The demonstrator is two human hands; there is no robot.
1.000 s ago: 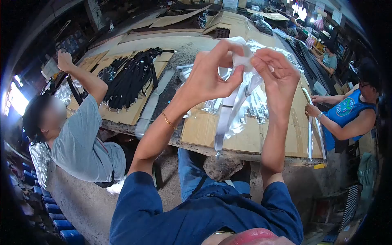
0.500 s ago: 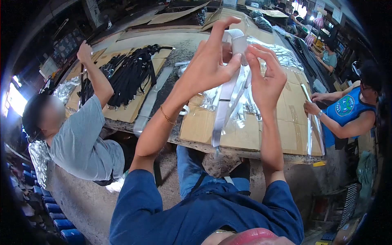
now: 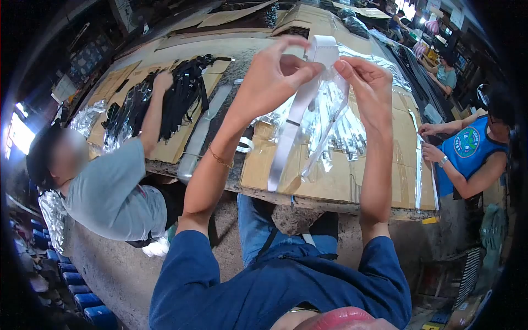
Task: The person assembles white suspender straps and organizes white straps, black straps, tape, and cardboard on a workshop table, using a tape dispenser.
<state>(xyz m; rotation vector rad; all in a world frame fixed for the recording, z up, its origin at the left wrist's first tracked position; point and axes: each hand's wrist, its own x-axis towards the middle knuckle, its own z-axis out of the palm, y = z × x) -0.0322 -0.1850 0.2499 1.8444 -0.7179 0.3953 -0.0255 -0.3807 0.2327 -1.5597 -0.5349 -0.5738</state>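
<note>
A white strap (image 3: 300, 113), looped over at its top, is raised above the cardboard and hangs down toward the table edge. My left hand (image 3: 278, 74) is closed on its upper part, with the thumb pressed against it. At the loop's right side, my right hand (image 3: 371, 85) pinches clear plastic film (image 3: 330, 129) that trails beside the strap. The fingers hide exactly where film and strap meet. Beneath them lies a pile of white straps in shiny plastic (image 3: 349, 135) on the cardboard sheet (image 3: 335, 184).
To the left, black straps (image 3: 184, 93) lie on more cardboard beside a clear plastic strip (image 3: 206, 126). A white roll (image 3: 245, 144) is near my left forearm. One co-worker in grey (image 3: 113, 181) sits left; another in blue (image 3: 470, 143) handles a white strip (image 3: 418, 159) at right.
Both hands have shifted slightly right with the strap, whose loop now shows flatter. The clear film stands further from the strap. The left co-worker's arm has lowered to the black straps.
</note>
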